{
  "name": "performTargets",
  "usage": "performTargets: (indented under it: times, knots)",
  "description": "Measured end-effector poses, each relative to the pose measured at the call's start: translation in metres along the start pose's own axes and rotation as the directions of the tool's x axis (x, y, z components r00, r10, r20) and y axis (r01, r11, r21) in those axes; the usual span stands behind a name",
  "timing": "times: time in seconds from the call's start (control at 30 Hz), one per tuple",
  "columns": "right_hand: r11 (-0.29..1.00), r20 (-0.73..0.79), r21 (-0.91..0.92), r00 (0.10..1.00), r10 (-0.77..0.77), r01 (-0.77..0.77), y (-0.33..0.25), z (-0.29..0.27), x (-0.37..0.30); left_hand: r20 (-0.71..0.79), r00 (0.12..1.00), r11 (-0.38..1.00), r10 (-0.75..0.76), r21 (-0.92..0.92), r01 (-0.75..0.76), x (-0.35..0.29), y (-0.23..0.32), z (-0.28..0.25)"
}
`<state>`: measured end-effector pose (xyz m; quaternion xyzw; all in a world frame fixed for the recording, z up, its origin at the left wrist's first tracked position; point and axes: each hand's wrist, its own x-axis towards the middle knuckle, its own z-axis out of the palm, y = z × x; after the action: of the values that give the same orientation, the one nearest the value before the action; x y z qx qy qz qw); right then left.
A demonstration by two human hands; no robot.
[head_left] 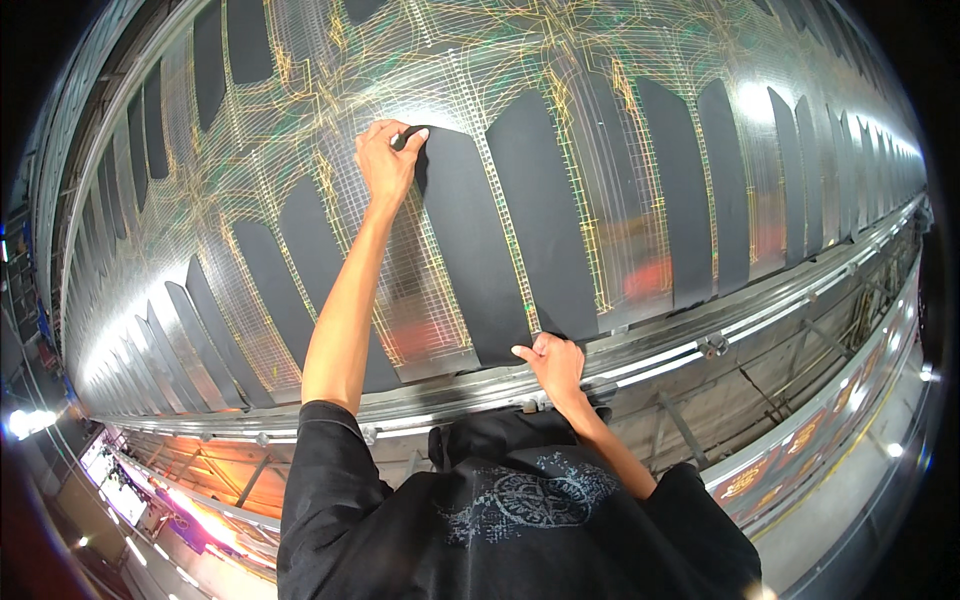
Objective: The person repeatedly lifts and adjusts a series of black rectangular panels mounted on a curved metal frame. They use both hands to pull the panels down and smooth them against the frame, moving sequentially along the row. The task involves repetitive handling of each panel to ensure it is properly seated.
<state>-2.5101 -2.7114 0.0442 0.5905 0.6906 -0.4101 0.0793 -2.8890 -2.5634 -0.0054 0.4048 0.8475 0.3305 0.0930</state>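
A long dark grey sheet piece with a pointed far end lies on a shiny surface covered with thin yellow, green and white lines. At its far left corner, my left hand pinches the edge, which is curled up under the fingers. My right hand is closed at the near right corner of this piece, thumb pointing left along the edge; the fingertips are partly hidden. Just to the right lies a second dark grey piece of similar shape, its near end close to my right fingers.
More dark grey pieces lie in rows to both sides and farther off. A metal rail runs along the surface's near edge, against my body. Below it, frame bars show. Bright lamps glare at the far left.
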Motion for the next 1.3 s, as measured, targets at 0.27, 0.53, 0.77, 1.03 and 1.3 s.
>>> performTargets:
  times: [0.27,0.53,0.77,1.03,1.3]
  knots:
    - [1.0,0.004,0.009,1.0,-0.015,0.015,-0.0001,-0.0013,0.0011,0.028,1.0,0.997,0.005,-0.072,-0.003,0.0017,-0.0022,-0.002]
    - [0.999,-0.036,0.014,0.998,-0.051,0.052,-0.0015,-0.0027,-0.0002,0.052,0.999,1.0,0.007,0.011,-0.008,0.0015,0.0008,-0.0043]
    - [1.0,0.014,-0.003,1.0,0.003,-0.003,-0.0013,-0.0018,0.0007,0.025,0.999,0.999,0.031,-0.007,-0.031,0.0015,-0.0004,-0.0036]
    - [0.999,-0.01,0.027,1.0,-0.024,0.025,-0.0012,-0.0022,0.0001,0.035,0.999,0.999,0.037,-0.024,-0.036,0.0014,-0.0025,-0.0035]
    - [1.0,-0.009,0.015,1.0,-0.018,0.018,-0.0004,-0.0012,0.0002,0.028,0.999,0.999,0.044,-0.03,-0.043,0.0017,-0.0053,-0.0024]
